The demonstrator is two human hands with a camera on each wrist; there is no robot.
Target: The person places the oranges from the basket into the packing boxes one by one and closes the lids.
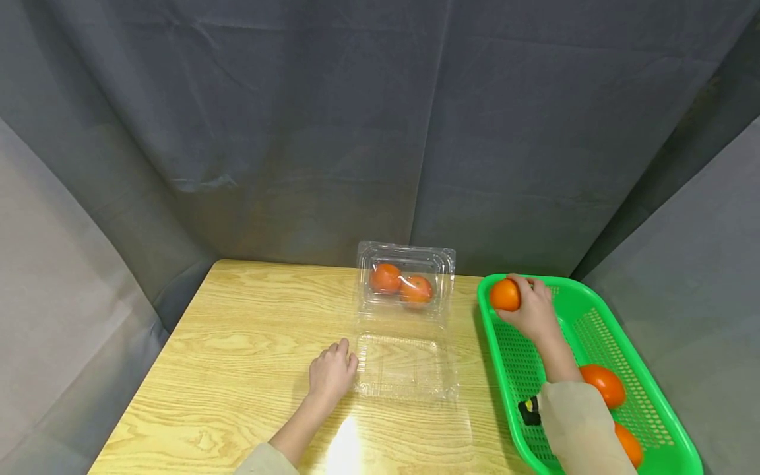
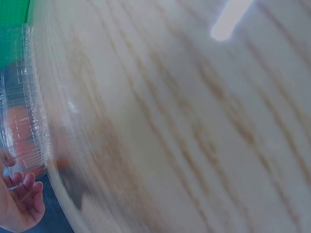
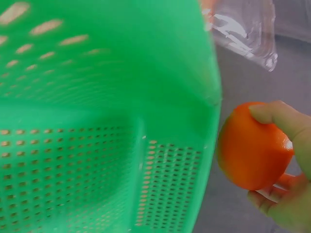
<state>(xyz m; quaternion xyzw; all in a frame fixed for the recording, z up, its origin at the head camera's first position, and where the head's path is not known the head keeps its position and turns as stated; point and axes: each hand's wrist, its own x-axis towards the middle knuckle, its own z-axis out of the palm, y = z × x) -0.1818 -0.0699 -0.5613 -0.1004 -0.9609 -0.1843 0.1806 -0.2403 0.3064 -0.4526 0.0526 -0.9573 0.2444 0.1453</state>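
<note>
My right hand [image 1: 532, 307] holds a smooth, glossy orange fruit [image 1: 505, 295] near the far left corner of the green basket [image 1: 495, 343]. In the right wrist view, thumb and fingers go round that fruit [image 3: 253, 145], beside the basket rim. At the left edge of the clear plastic clamshell box [image 1: 358, 369], my left hand [image 1: 333, 371] rests with loosely bent fingers and holds nothing. The box lies unfolded. Two orange-red fruits [image 1: 386, 278] sit in its far half, seen through the plastic; the near half has no fruit in it.
Two more orange fruits [image 1: 603, 386] lie in the basket, the nearer one partly behind my right sleeve. A small black item with a yellow mark [image 1: 529, 410] shows by that sleeve. Grey curtains [image 1: 297, 132] surround the wooden table [image 1: 237, 343] at the back and sides.
</note>
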